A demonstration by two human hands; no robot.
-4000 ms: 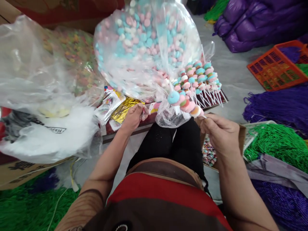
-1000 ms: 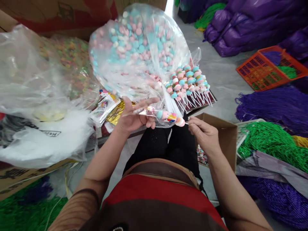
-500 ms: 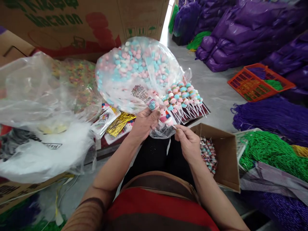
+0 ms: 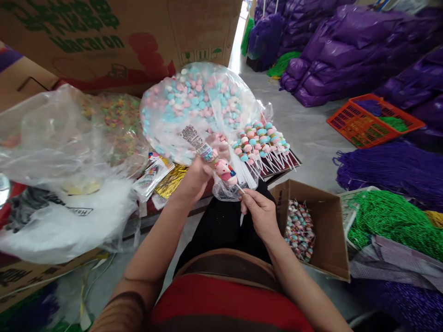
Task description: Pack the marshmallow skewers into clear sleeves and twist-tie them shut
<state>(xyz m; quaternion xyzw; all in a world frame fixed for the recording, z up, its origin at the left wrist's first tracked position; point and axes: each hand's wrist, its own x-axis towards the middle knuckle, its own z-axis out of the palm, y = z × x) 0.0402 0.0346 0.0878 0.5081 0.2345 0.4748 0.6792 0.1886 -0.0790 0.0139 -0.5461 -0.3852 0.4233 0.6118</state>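
A candy skewer (image 4: pixel 224 169) of pink and blue pieces on a white stick, in a clear printed wrapper, is held at a slant over my lap. My left hand (image 4: pixel 198 180) is closed around its upper part, with the wrapper's printed end sticking out above. Lower down, my right hand (image 4: pixel 259 210) pinches the stick between thumb and fingers. Just behind lie loose white sticks (image 4: pixel 244 171) in clear plastic. Rows of unwrapped candy skewers (image 4: pixel 262 140) rest on the table to the right. Gold twist ties (image 4: pixel 172 180) and flat printed wrappers (image 4: pixel 152 179) lie left of my left hand.
Behind my hands sits a large clear bag of pink, blue and white candies (image 4: pixel 194 99). A cardboard box (image 4: pixel 328 230) at my right holds wrapped skewers (image 4: pixel 299 230). Other plastic bags (image 4: pixel 58 138) cover the left. An orange basket (image 4: pixel 372 122) and purple bundles stand on the floor.
Both hands have shifted slightly left with the candy skewer. The skewer's printed side shows more now, and my right hand has moved a little down. The view has tilted slightly.
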